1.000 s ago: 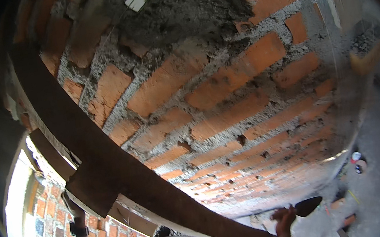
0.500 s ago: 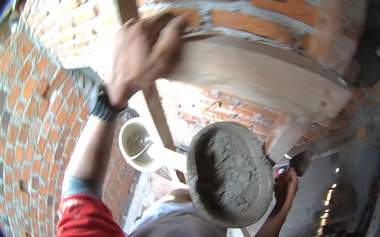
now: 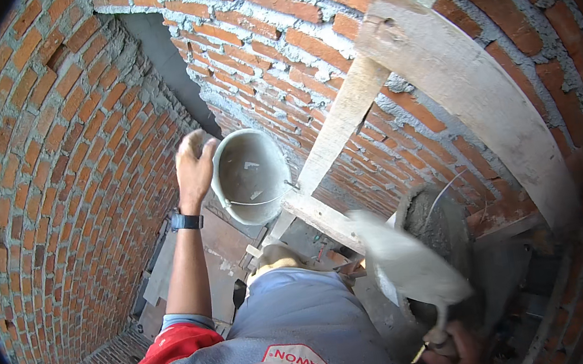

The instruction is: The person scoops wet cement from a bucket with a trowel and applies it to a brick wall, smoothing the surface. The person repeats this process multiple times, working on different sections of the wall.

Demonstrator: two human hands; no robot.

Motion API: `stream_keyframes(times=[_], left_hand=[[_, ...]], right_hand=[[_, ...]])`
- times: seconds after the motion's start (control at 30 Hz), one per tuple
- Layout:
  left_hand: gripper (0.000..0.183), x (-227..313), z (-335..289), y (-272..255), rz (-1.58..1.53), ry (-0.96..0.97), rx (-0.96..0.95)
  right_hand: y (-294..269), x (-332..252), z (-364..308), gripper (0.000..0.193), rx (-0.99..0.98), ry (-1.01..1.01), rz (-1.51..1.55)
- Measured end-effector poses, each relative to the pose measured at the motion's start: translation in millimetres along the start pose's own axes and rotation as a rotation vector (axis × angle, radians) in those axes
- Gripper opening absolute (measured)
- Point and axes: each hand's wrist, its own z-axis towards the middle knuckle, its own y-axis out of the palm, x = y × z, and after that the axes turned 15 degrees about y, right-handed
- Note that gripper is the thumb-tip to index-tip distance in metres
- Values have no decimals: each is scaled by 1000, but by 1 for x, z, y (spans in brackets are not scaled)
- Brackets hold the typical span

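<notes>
Okay, landmark is the pail (image 3: 246,214). Left hand (image 3: 195,164) is just beyond its left rim, half open, fingers loosely curled, nothing visible in the grip. Can't tell if the thumb touches the rim. Watch (image 3: 186,221) on that wrist, left of the pail.

Right hand (image 3: 461,352) is well off to the pail's lower right, closed round the trowel (image 3: 408,258) handle. Blade points up-left, back toward the pail, and is blurred; can't confirm any load on it.

Tub (image 3: 454,241) is right of and below the pail, partly behind the blade. Grey mortar crust shows on it; fill level hidden. Pail inside shows a few pale patches; can't tell if that's residue or glare.

Timber: beam (image 3: 324,219) starts at the pail's right side and runs down-right toward the tub. Strut (image 3: 349,119) goes up-right from there to the curved board (image 3: 471,92).

Status: brick is laid on both sides, left wall (image 3: 51,199) and right wall (image 3: 303,48) relative to the pail. Joints look mostly filled, judging from here. Brick faces are uncoated, a few gaps open in the left wall. No fresh patch I can pick out near the trowel.
</notes>
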Motion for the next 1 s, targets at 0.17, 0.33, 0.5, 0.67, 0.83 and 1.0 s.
stream_keyframes(times=[0.17, 0.33, 0.5, 0.67, 0.83, 1.0], left_hand=[[55, -66, -50, 27, -65, -167, -198], [44, -74, -56, 25, -72, -70, -208], [46, -71, -52, 14, -45, -67, -322], [47, -66, -50, 7, -43, -76, -345], [47, -57, -51, 2, -113, -201, -401], [43, -55, -53, 8, -72, -61, -444]], right_hand=[[87, -92, 141, 27, -529, 209, -239], [231, -112, 250, 36, -583, 195, -316], [333, -130, 308, 37, -573, 90, -299], [334, -140, 327, 31, -562, 210, -269], [310, -141, 338, 34, -651, 145, -294], [323, -117, 339, 44, -629, -109, -160]])
